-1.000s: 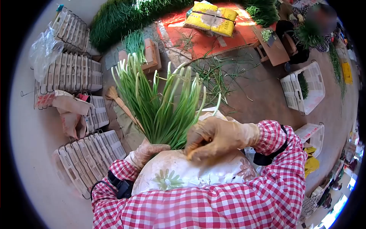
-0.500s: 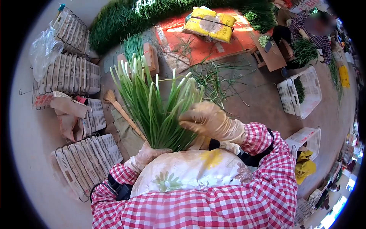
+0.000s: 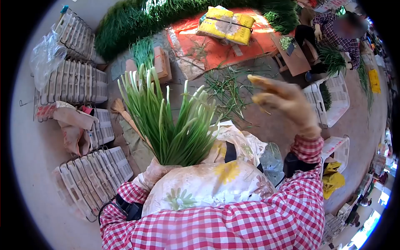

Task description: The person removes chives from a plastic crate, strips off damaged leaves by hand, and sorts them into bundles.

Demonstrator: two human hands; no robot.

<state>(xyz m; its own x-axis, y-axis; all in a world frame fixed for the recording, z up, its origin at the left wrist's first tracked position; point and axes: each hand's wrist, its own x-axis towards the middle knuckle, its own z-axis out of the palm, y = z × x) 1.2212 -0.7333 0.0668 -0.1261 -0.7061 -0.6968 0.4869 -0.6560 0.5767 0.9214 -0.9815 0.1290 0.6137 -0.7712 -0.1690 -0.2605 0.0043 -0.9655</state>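
Observation:
My left hand (image 3: 155, 173), in a pale work glove, is wrapped round the lower end of a bunch of chives (image 3: 175, 135). The bunch stands fanned upward, its whitish stem ends at the top and green leaves below. Part of my left hand's fingers is hidden behind the leaves and the flowered apron (image 3: 208, 183). To the right of the bunch, my right hand (image 3: 287, 102) hangs raised in a stained glove, fingers apart and slightly blurred, with nothing visible in it.
Stacked white crates (image 3: 98, 173) line the left side. A broom (image 3: 127, 114) lies behind the bunch. Loose leaves (image 3: 231, 89) litter the floor. Farther off are yellow packages (image 3: 227, 25) on an orange sheet, heaped greens (image 3: 125, 25), and a co-worker (image 3: 335, 31) beside a white basket (image 3: 339, 98).
My right hand has left the side of the bunch, swinging up and to the right, and its fingers have spread. My left hand keeps the chives in nearly the same place.

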